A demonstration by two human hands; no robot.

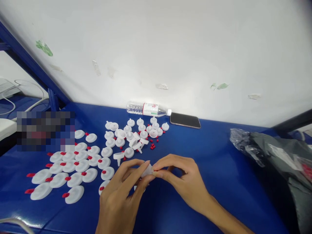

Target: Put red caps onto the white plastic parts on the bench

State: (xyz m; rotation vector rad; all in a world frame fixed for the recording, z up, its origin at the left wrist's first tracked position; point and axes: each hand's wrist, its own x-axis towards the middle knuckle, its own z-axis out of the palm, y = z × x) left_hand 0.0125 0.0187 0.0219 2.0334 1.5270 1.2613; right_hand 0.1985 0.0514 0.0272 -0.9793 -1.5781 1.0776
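My left hand point(124, 191) grips a white plastic disc with a short stem point(146, 171) between thumb and fingers, tilted toward the right. Thumb and index finger of my right hand point(181, 177) are pinched together at the stem end of that disc; whatever lies between these fingertips is hidden. Left of my hands lie several white discs with red caps on their stems point(74, 195). Behind my hands is a loose pile of white discs with bare stems point(129, 152), some overturned. Small loose red caps point(152, 147) are scattered at the pile's right side.
A clear plastic bottle point(149, 109) lies along the wall, beside a dark phone point(185, 120). Grey plastic bags point(273, 156) cover the right side of the blue table point(209, 146). A white cable point(18, 222) crosses the near left corner. One patch at left is blurred out.
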